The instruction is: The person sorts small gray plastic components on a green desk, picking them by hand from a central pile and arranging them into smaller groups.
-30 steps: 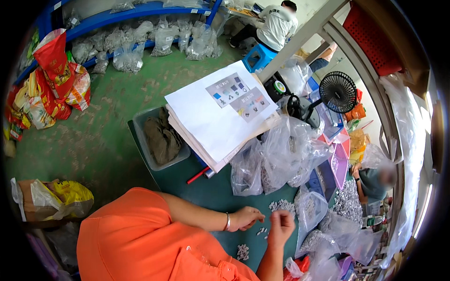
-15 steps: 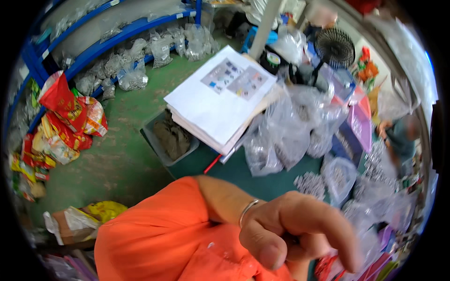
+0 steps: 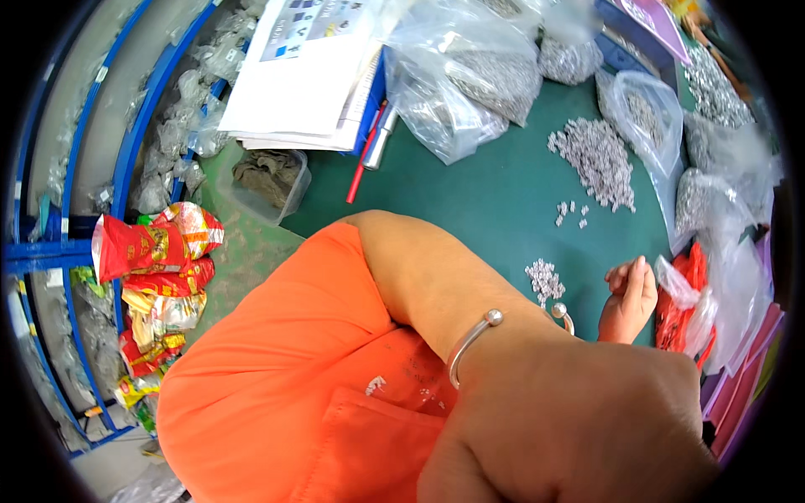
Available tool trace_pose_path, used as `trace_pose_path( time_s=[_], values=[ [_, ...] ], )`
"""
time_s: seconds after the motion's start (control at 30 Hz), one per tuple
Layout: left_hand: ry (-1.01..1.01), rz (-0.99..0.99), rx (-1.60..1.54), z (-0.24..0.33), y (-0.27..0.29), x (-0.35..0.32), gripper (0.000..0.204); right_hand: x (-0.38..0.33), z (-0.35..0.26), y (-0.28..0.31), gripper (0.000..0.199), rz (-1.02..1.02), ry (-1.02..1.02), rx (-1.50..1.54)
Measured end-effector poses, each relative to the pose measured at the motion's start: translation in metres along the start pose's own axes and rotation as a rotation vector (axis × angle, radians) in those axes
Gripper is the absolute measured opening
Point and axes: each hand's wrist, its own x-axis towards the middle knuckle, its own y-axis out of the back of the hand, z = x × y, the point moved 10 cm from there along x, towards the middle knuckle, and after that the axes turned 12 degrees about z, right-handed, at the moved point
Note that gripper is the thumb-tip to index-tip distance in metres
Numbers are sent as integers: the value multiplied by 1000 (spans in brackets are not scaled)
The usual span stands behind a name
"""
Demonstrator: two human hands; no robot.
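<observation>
Holding the left hand point(image 3: 587, 419) close to the camera, hiding its fingers; curling the right hand point(image 3: 631, 300) farther off, being unable to tell of any grip. Seeing a small silvery-grey cluster point(image 3: 546, 282) left of the right hand on the tabletop point(image 3: 470, 197), and a larger heap point(image 3: 594, 157) beyond, beside a clear plastic bag point(image 3: 667, 138).

An orange short-sleeved top point(image 3: 268, 360), apparently with a pocket point(image 3: 381, 444), accompanies a silver ball-tipped bangle point(image 3: 466, 342).
</observation>
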Motion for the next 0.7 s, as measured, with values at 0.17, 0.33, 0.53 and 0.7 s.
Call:
trace_pose_path(
  time_s=[0.17,0.33,0.53,0.7],
  values=[
    [51,-137,65,-4,-6,-1,40,1,9,3,30,-7,31,-164],
    [171,-144,136,-10,1,-4,41,1,24,-1,21,-70,77,-325],
    [345,-201,224,-20,14,-9,46,7,11,-30,7,-163,378,-701],
    [604,6,625,-14,99,-21,52,23,1,-52,11,-203,563,-773]
  ],
)
